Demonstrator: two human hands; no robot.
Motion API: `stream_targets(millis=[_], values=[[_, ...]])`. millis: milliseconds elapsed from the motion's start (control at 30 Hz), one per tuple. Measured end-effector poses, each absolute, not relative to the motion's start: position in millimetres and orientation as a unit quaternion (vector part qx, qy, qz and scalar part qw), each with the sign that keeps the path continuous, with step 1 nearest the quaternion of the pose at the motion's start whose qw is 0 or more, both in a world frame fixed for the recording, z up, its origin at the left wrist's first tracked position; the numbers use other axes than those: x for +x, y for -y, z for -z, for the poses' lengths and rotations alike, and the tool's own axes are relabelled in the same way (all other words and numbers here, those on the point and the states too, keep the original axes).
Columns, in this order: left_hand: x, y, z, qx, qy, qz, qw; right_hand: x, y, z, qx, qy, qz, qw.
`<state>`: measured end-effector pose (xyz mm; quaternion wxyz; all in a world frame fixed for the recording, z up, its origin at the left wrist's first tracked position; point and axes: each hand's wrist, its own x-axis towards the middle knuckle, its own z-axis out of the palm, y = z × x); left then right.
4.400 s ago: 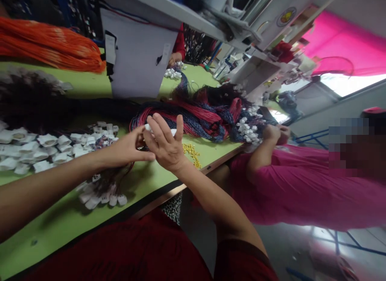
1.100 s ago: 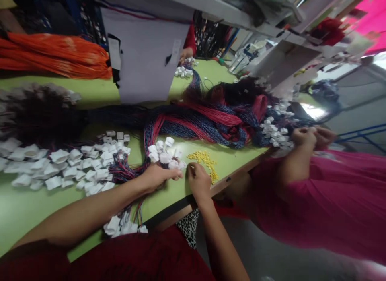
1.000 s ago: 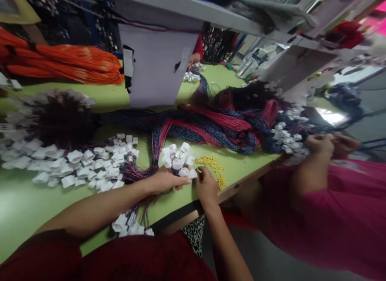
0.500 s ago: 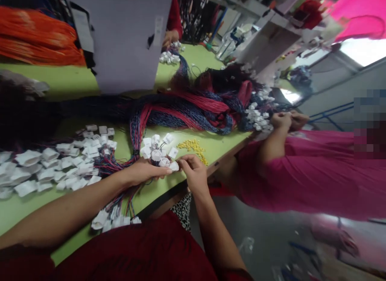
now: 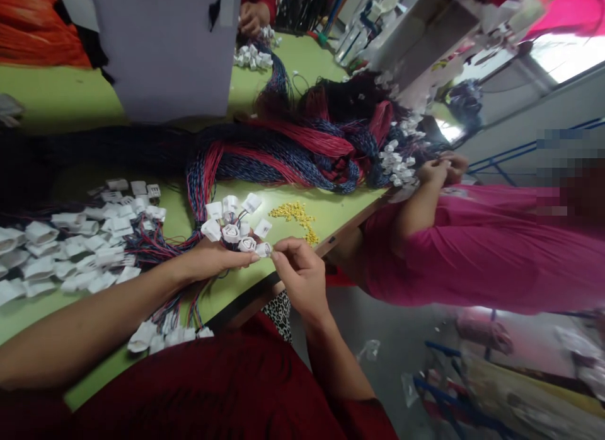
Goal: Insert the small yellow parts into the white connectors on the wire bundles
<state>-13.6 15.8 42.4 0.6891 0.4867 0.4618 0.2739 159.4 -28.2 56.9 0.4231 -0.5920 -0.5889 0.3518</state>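
My left hand is closed around a bunch of wires topped by several white plastic connectors, which fan out above the fingers. The fingertips of my right hand are pinched together at the rightmost connector of the bunch; whatever sits between them is too small to make out. Just beyond my hands lies a scatter of small yellow pieces on the green table. Left of my left hand, many more white connectors on wires spread over the table, and another cluster lies below my forearm.
A thick bundle of blue and red wires runs across the table. Behind it stands a grey panel. At right, a person in a pink top handles wires by a connector pile. Another person's hand shows at the back.
My head view has shifted, so the scene sits a little further up and left. My right fingertips now touch the rightmost connector, with my left hand still holding the bunch.
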Motion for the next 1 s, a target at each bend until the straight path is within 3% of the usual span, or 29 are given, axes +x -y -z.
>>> stream_targets(millis=[267, 533, 800, 1000], values=[[-15.8, -17.5, -40.8, 0.543, -0.463, -0.265, 0.648, 156.2, 25.9, -57.2, -0.619, 0.577, -0.367, 0.386], [-12.5, -17.7, -36.0, 0.58, -0.453, -0.276, 0.618, 154.2, 31.1, -52.1, -0.545, 0.733, -0.142, 0.382], [-13.4, -17.6, -36.0, 0.558, -0.471, -0.281, 0.623, 157.6, 31.1, -48.7, -0.511, 0.799, -0.045, 0.315], [-12.3, -17.2, -40.1, 0.527, -0.474, -0.299, 0.639, 158.3, 32.2, -45.4, -0.509, 0.777, -0.091, 0.358]])
